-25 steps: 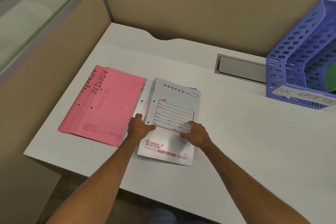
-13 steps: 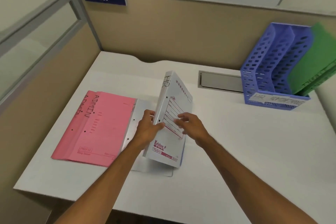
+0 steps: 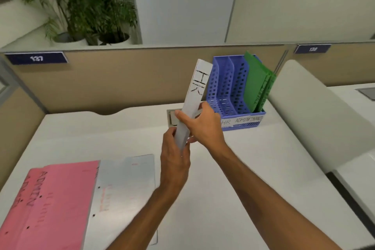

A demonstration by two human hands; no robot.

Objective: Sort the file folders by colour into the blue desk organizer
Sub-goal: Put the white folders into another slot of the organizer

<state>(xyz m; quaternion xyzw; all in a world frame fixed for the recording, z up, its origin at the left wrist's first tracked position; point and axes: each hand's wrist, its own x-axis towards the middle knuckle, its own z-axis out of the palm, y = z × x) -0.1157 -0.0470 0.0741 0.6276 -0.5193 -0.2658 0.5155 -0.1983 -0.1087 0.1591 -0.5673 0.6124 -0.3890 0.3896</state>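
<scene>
- White file folder (image 3: 197,95), marked HR along the spine: held up off the counter (image 3: 253,168), near upright, top leaning toward the blue desk organizer (image 3: 227,87), just in front of it and not yet inside.
- Likely light and thin; stiff enough along the spine to stand above the fingers unsupported, yet apt to fan open or sag if pinched at a single corner. Smooth card, so probably a little slippery.
- Best taken low on the spine edge with both covers pressed together, then slid in bottom first.
- Left grip (image 3: 174,160): curled round the folder's lower end, closed on it.
- Right grip (image 3: 205,126): just above, thumb across the near face, fingers wrapped behind; likewise clamped on the folder.
- Two left compartments of the organizer apparently bare, the rightmost packed with green folders (image 3: 257,83). Label strip (image 3: 241,121) reading HR under the leftmost: judged the target slot.
- Lying flat on the counter, well apart from the organizer: another white folder (image 3: 125,184), touching pink folders (image 3: 50,199) marked ADMIN.
</scene>
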